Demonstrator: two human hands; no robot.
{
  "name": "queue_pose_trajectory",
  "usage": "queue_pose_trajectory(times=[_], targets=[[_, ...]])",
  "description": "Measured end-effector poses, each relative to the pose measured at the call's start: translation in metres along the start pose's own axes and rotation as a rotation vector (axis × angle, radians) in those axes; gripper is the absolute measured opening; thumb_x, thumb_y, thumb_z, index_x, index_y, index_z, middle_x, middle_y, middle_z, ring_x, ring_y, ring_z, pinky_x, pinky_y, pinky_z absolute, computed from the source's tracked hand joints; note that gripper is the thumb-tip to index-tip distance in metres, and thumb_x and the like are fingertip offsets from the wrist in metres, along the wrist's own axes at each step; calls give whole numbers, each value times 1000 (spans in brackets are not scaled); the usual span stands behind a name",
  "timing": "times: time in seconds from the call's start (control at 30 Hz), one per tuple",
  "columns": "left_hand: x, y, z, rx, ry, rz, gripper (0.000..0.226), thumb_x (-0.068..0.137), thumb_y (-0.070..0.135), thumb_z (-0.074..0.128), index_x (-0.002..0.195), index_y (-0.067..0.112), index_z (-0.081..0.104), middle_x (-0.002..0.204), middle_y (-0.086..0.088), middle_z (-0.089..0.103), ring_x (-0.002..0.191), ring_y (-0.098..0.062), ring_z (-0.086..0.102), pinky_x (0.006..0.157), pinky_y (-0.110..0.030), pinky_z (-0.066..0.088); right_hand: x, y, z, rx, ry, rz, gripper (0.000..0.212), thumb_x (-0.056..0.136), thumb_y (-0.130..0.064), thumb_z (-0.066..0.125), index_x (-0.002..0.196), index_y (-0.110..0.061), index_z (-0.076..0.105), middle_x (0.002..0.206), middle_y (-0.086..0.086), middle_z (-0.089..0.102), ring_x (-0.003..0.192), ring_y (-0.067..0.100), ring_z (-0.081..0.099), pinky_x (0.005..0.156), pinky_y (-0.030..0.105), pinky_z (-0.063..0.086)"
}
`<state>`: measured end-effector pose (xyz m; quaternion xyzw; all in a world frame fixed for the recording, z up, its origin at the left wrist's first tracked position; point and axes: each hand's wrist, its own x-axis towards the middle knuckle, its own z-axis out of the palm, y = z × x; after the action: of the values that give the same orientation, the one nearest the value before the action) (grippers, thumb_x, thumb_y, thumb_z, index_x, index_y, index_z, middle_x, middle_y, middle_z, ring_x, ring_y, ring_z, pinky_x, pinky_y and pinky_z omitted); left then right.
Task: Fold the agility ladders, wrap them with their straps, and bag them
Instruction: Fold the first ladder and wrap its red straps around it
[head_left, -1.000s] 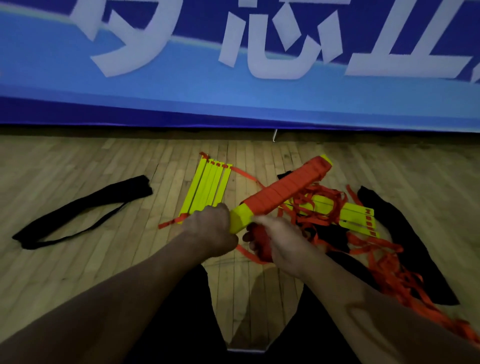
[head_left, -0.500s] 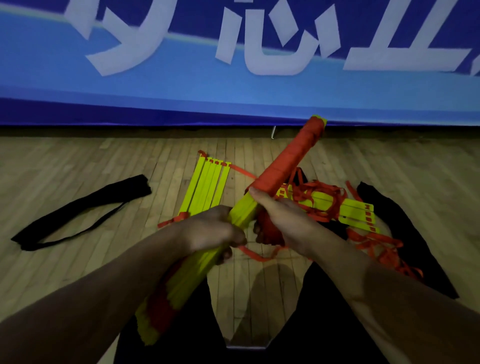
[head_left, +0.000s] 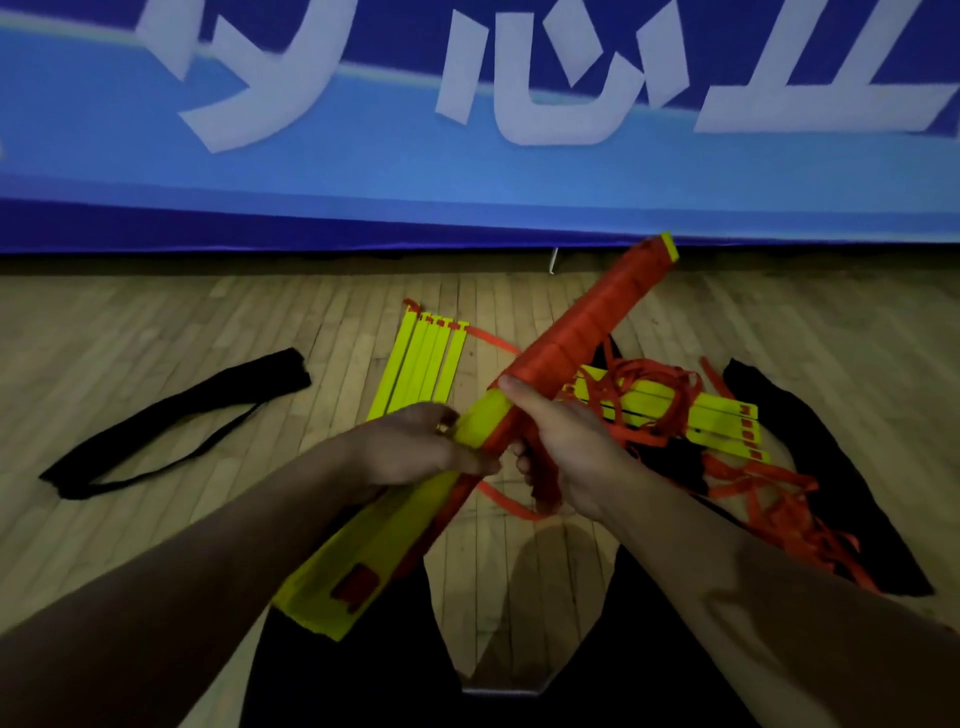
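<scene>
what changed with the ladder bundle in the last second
The held ladder bundle swung from lying low across the floor to pointing steeply up toward the banner, its near end now over the lap. The left hand and right hand still grip it. The flat ladder and black bag stayed put.

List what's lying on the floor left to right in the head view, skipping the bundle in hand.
Black carry bag with strap → flat stack of yellow rungs → tangled ladder with loose orange straps → second black bag.
</scene>
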<state>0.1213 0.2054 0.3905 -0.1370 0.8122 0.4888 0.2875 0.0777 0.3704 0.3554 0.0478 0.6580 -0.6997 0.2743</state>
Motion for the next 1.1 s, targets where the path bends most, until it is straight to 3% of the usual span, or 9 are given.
queue_pose_trajectory(times=[0.13,0.37,0.5,0.67,0.73,0.8,0.93,1.03,1.1], targets=[[1,1,5,-208,-63,17,22,89,8,65,110,1,60,94,-18,65,66,-26,65,59,-35,55,0,-6,-1,-34,-55,-14,44,91,-51,63,79,-9,64,55,6,55,45,17,51,44,22,40],[13,2,42,1206,607,188,53,94,28,52,138,12,26,124,-10,50,110,-30,57,75,-39,47,8,-5,5,12,-28,147,45,87,-58,64,78,-14,64,58,5,54,43,14,49,42,20,37],[2,14,27,786,182,134,67,87,59,60,130,17,30,116,-4,56,103,-20,58,80,-34,52,10,14,-9,41,-24,93,36,82,-45,75,84,-11,65,64,8,53,46,14,49,45,23,40],[-14,16,25,-366,-219,-1,13,90,22,67,102,16,67,93,-6,70,71,-21,66,64,-30,58,13,8,-8,46,-120,30,57,64,-51,86,96,-5,77,111,26,71,104,44,66,96,60,48],[-4,11,21,-273,-90,31,18,87,14,71,104,10,65,87,-10,69,66,-23,66,56,-30,55,12,4,-10,-51,-126,26,58,81,-56,73,99,-1,74,98,24,73,81,36,70,72,46,55],[8,9,21,249,143,51,37,86,20,72,117,13,53,95,-7,65,76,-25,67,63,-33,56,15,4,-12,-145,-141,87,59,91,-60,57,94,-2,68,73,14,68,54,21,61,50,27,46],[4,5,49,1024,323,121,57,94,32,60,139,18,28,114,-10,59,106,-29,61,73,-36,46,17,3,0,-104,-96,255,46,92,-57,59,89,-12,67,62,3,63,45,13,56,41,18,40],[-8,16,27,522,-104,57,47,97,51,50,134,22,43,119,-6,62,101,-22,62,81,-32,50,16,12,-7,-146,-22,322,34,89,-42,66,99,-9,67,77,7,65,57,17,58,53,24,47],[-6,15,0,138,-130,86,32,100,40,51,126,22,53,113,-4,68,94,-21,68,78,-34,56,15,6,-16,-120,-61,307,34,85,-44,67,96,-11,67,79,8,62,68,21,60,67,32,50]])
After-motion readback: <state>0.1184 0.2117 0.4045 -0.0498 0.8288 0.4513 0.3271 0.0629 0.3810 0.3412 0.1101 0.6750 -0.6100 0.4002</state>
